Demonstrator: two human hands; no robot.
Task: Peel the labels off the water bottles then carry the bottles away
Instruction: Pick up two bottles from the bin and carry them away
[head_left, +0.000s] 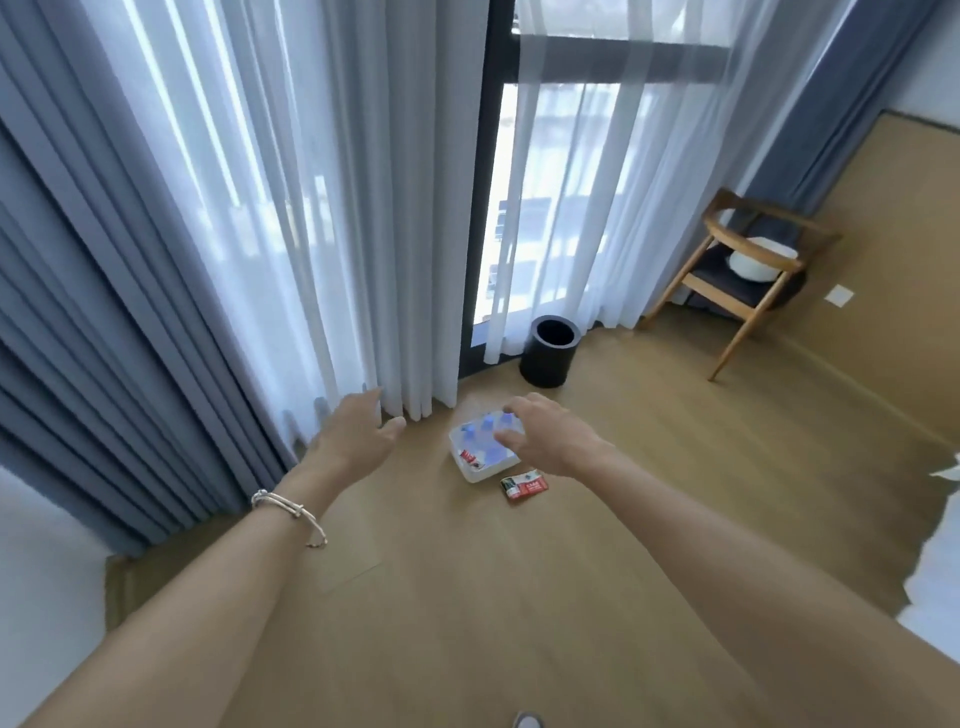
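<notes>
**Bottles on floor, both hands empty**

Water bottles (485, 441): blue-capped, clustered in a clear tray (474, 475) on the wooden floor, by the white curtain (363, 234).
Right hand (540, 431): fingers loosely bent, over the cluster's right edge; contact unclear.
Left hand (358, 426): fingers loosely spread, left of the tray.
Loose labels (523, 487): just right of the tray, nearer.

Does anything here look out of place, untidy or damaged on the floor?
Yes. Crumpled red labels lie loose on the wooden floor beside the clear tub of bottles, not in the black bin. Nothing looks spilled or broken.
</notes>
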